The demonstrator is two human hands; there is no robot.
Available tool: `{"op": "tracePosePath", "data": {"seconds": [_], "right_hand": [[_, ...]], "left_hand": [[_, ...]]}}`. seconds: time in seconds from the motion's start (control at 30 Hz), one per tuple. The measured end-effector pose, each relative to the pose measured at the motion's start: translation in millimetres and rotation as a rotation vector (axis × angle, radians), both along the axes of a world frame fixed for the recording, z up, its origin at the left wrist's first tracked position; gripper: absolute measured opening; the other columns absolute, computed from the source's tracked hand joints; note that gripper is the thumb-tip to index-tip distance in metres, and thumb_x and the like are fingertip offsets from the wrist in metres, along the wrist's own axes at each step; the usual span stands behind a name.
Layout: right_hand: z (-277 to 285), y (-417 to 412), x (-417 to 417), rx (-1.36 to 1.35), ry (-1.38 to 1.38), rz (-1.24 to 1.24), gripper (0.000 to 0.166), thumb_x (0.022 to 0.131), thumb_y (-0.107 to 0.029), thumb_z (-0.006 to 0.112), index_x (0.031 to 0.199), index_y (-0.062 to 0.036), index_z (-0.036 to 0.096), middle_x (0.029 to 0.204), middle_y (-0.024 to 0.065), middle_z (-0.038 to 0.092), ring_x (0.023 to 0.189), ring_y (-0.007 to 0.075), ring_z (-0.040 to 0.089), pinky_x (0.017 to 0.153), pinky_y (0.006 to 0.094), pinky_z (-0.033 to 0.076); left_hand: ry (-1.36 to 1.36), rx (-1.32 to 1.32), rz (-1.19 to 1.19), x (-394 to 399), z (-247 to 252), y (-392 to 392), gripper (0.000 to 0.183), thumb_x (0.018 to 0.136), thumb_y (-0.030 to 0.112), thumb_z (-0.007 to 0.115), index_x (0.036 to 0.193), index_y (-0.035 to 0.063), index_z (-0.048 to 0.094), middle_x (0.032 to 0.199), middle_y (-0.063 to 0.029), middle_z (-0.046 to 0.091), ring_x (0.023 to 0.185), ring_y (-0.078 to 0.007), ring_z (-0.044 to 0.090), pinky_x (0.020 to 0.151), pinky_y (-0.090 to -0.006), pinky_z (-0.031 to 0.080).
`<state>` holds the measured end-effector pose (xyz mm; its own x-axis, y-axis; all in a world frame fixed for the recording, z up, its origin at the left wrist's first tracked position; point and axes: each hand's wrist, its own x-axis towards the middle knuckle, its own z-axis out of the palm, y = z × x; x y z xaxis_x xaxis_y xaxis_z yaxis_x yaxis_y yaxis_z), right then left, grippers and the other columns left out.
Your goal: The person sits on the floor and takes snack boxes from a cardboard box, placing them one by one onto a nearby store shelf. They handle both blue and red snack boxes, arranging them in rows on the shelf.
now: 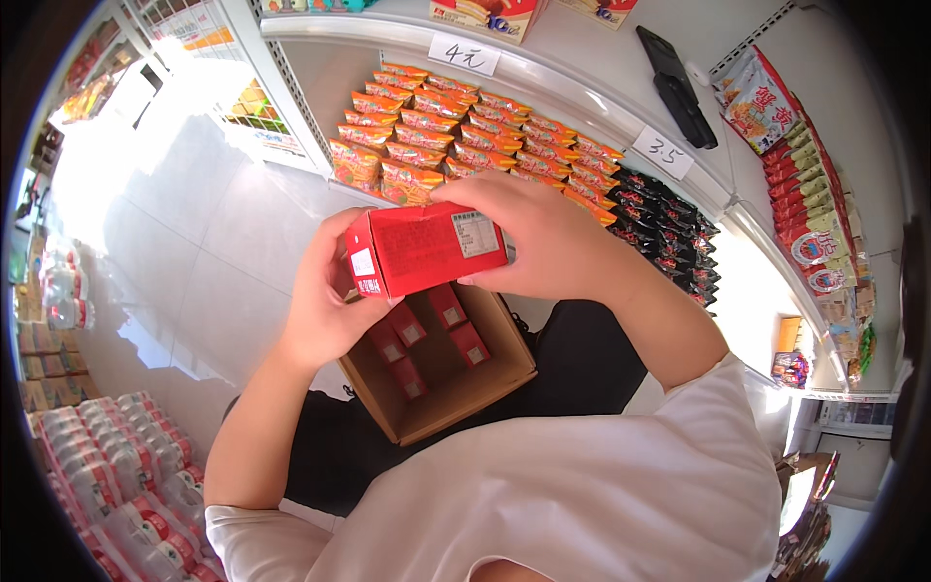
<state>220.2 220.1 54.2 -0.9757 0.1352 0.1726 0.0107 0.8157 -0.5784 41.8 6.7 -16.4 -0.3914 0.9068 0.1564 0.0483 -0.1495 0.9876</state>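
Observation:
A red cardboard carton (422,251) with a printed panel is held level between my two hands. My left hand (327,291) grips its left end, fingers behind and thumb at the lower edge. Around the right end, my right hand (538,236) has its fingers over the top and its thumb below. Beneath them stands an open brown cardboard box (509,364), with several small red cartons (471,345) inside, each bearing a pale label. The box is between my legs in dark trousers.
Ahead, a shelf holds rows of orange snack packets (422,138) and black packets (665,233). A black device (676,87) lies on the shelf above, beside handwritten price cards (464,55). Packs of plastic bottles (124,451) stand at lower left, and hanging snack bags (807,211) at right.

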Motion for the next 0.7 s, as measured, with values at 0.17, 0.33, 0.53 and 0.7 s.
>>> {"op": "tracePosePath", "data": {"seconds": [0.17,0.33,0.53,0.7], "right_hand": [[41.0,30.4,12.8,0.298,0.371,-0.052,0.064,0.068,-0.004,0.089,0.128,-0.0085,0.068,0.125,0.0127,0.071,0.115,0.0347,0.072,0.097,0.041,0.059],[118.2,122.0,26.6,0.213,0.45,-0.342,0.071,0.082,0.0,0.089,0.146,-0.0025,0.058,0.132,0.0101,0.07,0.119,0.0196,0.07,0.099,0.034,0.061],[149.9,240.4,3.9,-0.124,0.135,-0.642,0.069,0.088,-0.011,0.089,0.146,-0.0001,0.055,0.13,0.0138,0.069,0.117,0.022,0.073,0.096,0.0347,0.063],[113.0,280.4,-30.3,-0.12,-0.038,-0.743,0.07,0.088,-0.016,0.089,0.144,0.004,0.051,0.126,0.019,0.07,0.106,0.0235,0.077,0.083,0.0336,0.068]], "left_hand": [[-0.054,0.052,-0.006,2.5,-3.0,-0.5,0.097,0.086,-0.019,0.069,0.168,0.0111,0.026,0.141,-0.0132,0.057,0.096,-0.0144,0.069,0.078,-0.0269,0.057],[0.073,-0.081,-0.027,5.0,0.5,-5.8,0.066,0.096,-0.009,0.063,0.157,0.0042,0.044,0.13,-0.0122,0.063,0.086,-0.0137,0.065,0.078,-0.0293,0.056],[0.196,-0.143,-0.067,-0.7,-0.2,-0.9,0.045,0.096,-0.013,0.059,0.139,-0.0006,0.06,0.12,-0.0122,0.068,0.084,-0.0143,0.067,0.076,-0.0292,0.055],[0.247,-0.121,-0.066,-4.1,-4.5,-4.7,0.041,0.095,-0.013,0.059,0.133,0.0012,0.064,0.117,-0.0112,0.069,0.083,-0.0149,0.068,0.074,-0.0294,0.055]]}}
